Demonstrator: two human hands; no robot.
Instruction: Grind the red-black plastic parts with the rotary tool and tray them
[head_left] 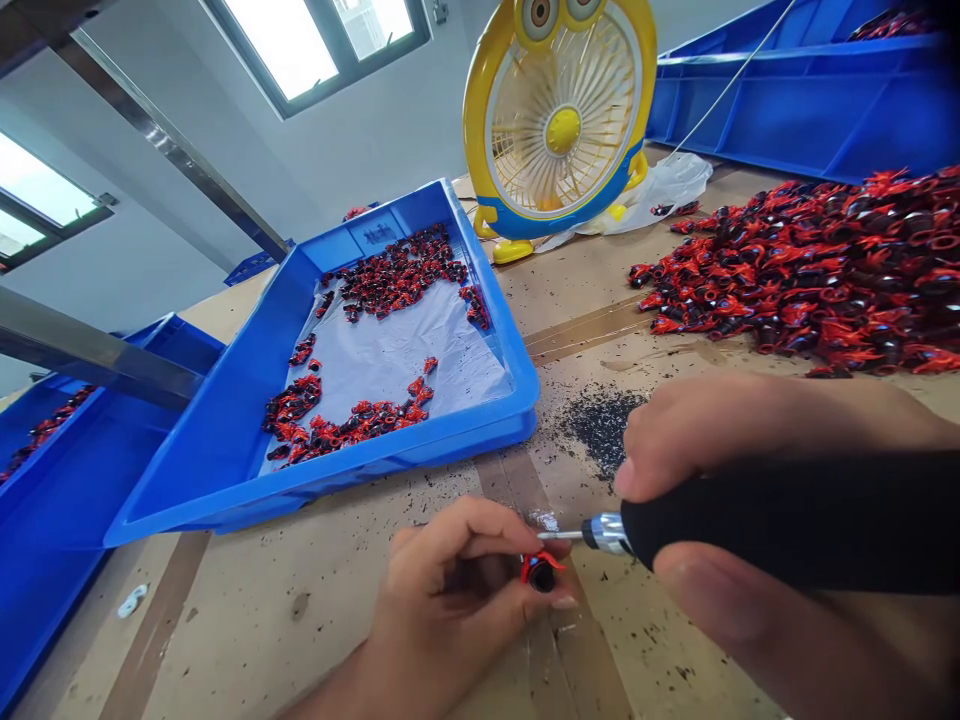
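Between the fingertips and thumb of my left hand [457,580] is a small red and black plastic part [541,574], with a dark round end facing me. My right hand [757,600] is wrapped round the thick black handle of an electric screwdriver [795,520]. Its silver chuck [611,533] carries a thin bit [562,536] that points left. The bit's tip is at the top of the part, beside my left index finger; whether it touches the part I cannot tell.
A blue tray [525,400] lined with white sheet holds many similar parts. At the right lies a large heap of parts [825,270], with blue bins [795,110] behind. A yellow fan [562,130] stands at the back. Black shavings [600,425] litter the cardboard-covered table [255,620].
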